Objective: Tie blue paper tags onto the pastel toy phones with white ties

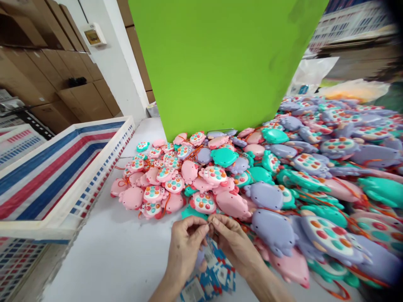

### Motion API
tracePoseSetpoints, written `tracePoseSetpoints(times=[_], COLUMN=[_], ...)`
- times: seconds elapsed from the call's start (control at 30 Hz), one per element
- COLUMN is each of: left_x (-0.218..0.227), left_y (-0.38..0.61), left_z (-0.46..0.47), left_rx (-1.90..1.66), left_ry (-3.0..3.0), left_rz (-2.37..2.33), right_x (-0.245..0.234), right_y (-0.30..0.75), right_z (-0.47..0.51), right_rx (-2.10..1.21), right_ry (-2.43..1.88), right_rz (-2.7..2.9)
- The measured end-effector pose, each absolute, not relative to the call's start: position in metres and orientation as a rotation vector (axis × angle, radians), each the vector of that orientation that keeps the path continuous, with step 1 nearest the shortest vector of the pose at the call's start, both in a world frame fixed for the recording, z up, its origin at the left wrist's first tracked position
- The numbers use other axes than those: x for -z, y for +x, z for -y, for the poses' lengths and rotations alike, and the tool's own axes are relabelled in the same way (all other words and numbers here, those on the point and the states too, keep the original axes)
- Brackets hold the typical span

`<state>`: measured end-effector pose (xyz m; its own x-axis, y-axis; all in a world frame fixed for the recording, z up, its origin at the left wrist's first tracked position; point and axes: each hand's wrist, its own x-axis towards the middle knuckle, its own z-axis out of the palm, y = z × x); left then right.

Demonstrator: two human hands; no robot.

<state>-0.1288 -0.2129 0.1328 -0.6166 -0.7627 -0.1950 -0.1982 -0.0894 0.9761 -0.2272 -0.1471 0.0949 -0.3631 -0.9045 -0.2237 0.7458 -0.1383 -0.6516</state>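
My left hand [185, 247] and my right hand [231, 241] meet at the fingertips low in the middle, both pinched on a small clear packet [210, 247] that I can barely make out. Under them lies a stack of blue, white and red printed cards [217, 277]. Just beyond the fingers spreads a big heap of small plastic animal-shaped toys with coloured buttons [204, 201], pink on the left, purple [270, 226] and teal on the right, several with orange cords.
A white plastic crate [94, 167] lined with a blue, red and white striped bag stands at the left on the white table [119, 256]. A large green panel [220, 58] rises behind the heap. Cardboard boxes are stacked at the far left.
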Motion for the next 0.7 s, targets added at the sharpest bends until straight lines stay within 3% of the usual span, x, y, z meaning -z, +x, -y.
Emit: tracePoseSetpoints(times=[0.3, 0.53, 0.7], left_x=[-0.130, -0.132, -0.138], left_y=[-0.126, -0.119, -0.113], left_z=[0.214, 0.219, 0.221], left_rx=[1.762, 1.803, 1.850], left_ry=[1.077, 1.003, 1.039], left_rz=[1.757, 1.877, 1.893], right_x=[-0.093, -0.103, -0.114], right_y=[-0.230, -0.240, -0.239], right_z=[0.140, 0.141, 0.141], right_rx=[1.682, 1.509, 1.420], right_ry=[-0.641, -0.414, -0.561], right_rz=[-1.202, -0.887, -1.073])
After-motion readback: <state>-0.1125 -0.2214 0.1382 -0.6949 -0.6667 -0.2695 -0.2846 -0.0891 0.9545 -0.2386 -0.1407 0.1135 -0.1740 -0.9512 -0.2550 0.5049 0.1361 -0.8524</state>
